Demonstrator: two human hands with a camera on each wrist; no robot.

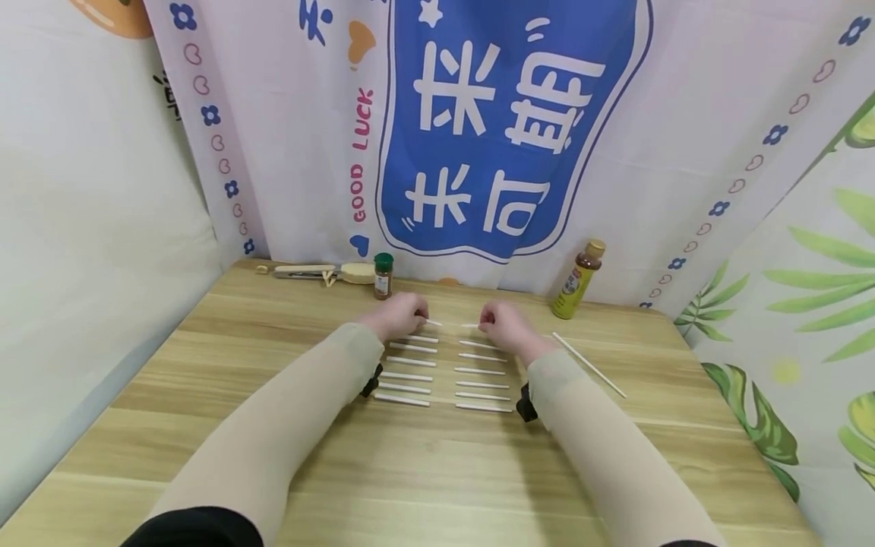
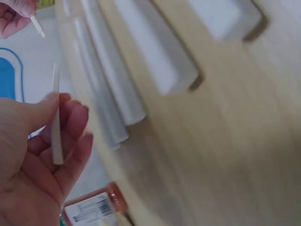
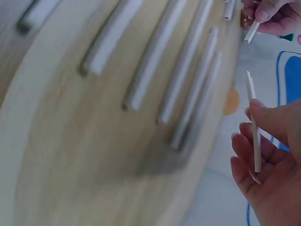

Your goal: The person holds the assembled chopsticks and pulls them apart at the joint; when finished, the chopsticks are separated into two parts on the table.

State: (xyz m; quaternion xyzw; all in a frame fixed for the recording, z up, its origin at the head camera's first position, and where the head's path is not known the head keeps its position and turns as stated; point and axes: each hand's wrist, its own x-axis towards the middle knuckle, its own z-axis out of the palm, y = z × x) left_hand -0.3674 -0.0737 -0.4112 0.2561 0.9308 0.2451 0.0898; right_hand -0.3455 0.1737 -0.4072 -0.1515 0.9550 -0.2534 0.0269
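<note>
Over the far part of the wooden table, my left hand [image 1: 402, 315] pinches a thin white stick [image 2: 57, 132] between thumb and fingers. Level with it, my right hand [image 1: 504, 325] holds a similar white stick [image 3: 256, 141], its thumb pressed along the side. The inner ends of the two sticks face each other with a gap between. Nearer to me lie two columns of short white sticks. The left column [image 1: 403, 387] runs below my left hand, the right column [image 1: 481, 384] below my right. Both hands partly cover the far sticks.
A longer white stick [image 1: 589, 365] lies slanted beyond my right wrist. Along the back edge stand a green-capped spice jar [image 1: 383, 276] and a yellow-labelled bottle [image 1: 576, 282]. A light-handled tool [image 1: 304, 270] lies left of the jar beside a pale oval piece [image 1: 358, 273]. A printed cloth [image 1: 307, 167] hangs behind.
</note>
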